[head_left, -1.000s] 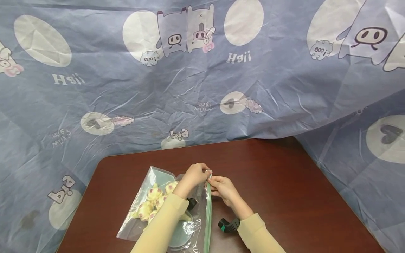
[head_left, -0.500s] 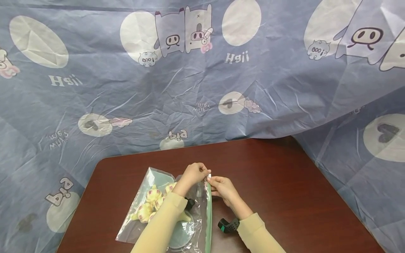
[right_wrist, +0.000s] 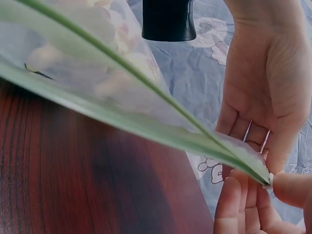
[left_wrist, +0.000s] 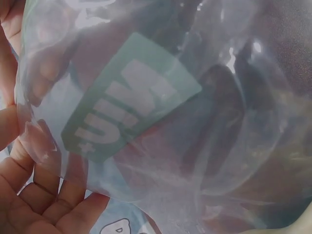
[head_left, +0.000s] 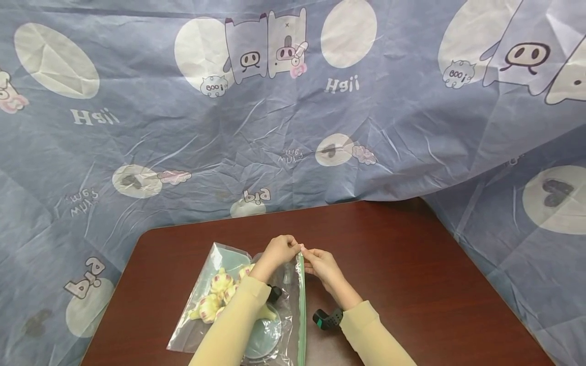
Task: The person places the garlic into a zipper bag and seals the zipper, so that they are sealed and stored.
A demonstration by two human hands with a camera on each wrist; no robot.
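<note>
A clear zip bag [head_left: 288, 325] with a green zip edge [head_left: 301, 310] lies on the table in the head view. Several garlic bulbs [head_left: 208, 308] show through its plastic. My left hand [head_left: 279, 250] pinches the bag's far corner at the end of the zip. Right beside it, my right hand [head_left: 322, 265] pinches the small white slider [right_wrist: 267, 182] between thumb and finger. Close to that slider the two green zip strips [right_wrist: 141, 78] meet, and further along they stand apart. In the left wrist view a green printed label [left_wrist: 131, 97] shows through the plastic.
The dark red-brown table [head_left: 393, 254] extends to the right of the bag. Black wrist cameras [head_left: 327, 319] are strapped to the wrists. A blue patterned cloth [head_left: 247, 122] hangs behind the table and around its sides.
My right hand has moved slightly up and away from me, closer to my left fingertips. The white slider, visible earlier in the head view, is now mostly covered by fingers.
</note>
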